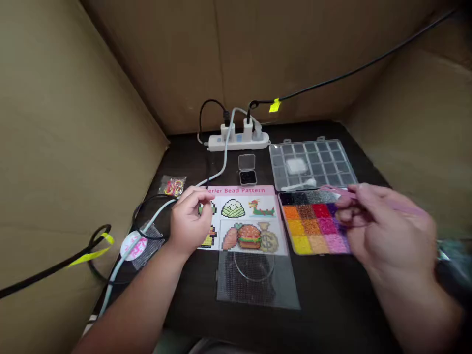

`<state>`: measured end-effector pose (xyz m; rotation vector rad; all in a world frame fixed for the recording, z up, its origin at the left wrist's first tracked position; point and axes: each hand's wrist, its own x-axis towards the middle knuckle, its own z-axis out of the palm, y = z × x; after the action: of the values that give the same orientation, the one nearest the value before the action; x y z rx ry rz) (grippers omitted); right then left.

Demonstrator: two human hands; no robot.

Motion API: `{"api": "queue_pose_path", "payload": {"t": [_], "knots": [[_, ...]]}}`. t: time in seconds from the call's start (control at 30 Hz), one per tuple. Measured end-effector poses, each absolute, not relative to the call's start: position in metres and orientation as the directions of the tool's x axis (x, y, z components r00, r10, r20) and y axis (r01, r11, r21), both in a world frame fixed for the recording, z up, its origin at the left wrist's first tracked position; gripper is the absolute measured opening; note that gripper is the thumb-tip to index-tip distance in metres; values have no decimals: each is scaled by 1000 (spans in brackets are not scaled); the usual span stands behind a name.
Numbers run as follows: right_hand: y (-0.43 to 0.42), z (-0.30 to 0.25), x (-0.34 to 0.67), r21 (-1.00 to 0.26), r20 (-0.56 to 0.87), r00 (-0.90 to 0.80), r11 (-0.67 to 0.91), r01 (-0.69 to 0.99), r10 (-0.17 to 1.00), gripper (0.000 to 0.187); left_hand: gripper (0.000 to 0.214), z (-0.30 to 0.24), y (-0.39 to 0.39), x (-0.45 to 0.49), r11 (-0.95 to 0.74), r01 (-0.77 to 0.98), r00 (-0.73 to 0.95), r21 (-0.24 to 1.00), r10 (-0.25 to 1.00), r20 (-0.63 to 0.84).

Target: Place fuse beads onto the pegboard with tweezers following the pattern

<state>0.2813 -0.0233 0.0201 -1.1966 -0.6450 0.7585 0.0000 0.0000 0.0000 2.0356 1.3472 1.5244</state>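
My right hand (383,226) is shut on a pair of pink tweezers (372,200), whose tips reach over a compartment box of colored fuse beads (313,231). My left hand (188,219) hangs with curled fingers over the left edge of a printed bead pattern sheet (250,221). Whether those fingertips pinch anything small cannot be seen. A clear square pegboard (254,282) lies just below the sheet, close to me, with a thin round outline on it. The hands hide parts of the sheet and box.
Behind the sheet are a small box of black beads (248,177), a clear compartment tray (313,164), and a white power strip (238,142) with cables. On the left lie a bag of rubber bands (173,186) and a pink-and-white disc (133,245). Cardboard walls surround the dark table.
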Motion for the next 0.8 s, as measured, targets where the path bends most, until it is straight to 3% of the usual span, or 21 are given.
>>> {"api": "queue_pose_path", "payload": {"t": [0.07,0.13,0.23,0.33,0.4,0.57,0.8], "knots": [[-29,25,280,-971,3,518,126,-202,856,20,24,1,0,0,-530,521,29,669,795,606],[-35,27,277,-986,44,414,107,-131,909,23,25,3,-1,1,-527,523,48,670,803,594],[-46,21,273,-966,226,179,197,168,957,25,25,6,-2,2,-526,516,94,676,819,566],[-51,14,269,-775,404,-227,463,430,886,30,25,7,-3,2,-535,496,109,684,820,562],[-50,14,267,-628,430,-379,573,527,820,31,24,6,-2,2,-542,487,104,685,815,571],[-45,21,263,-424,337,-570,661,619,749,28,19,1,-3,3,-493,487,150,722,861,487],[-45,20,263,-411,243,-601,642,648,762,29,17,2,-11,10,-524,548,268,652,848,457]]}}
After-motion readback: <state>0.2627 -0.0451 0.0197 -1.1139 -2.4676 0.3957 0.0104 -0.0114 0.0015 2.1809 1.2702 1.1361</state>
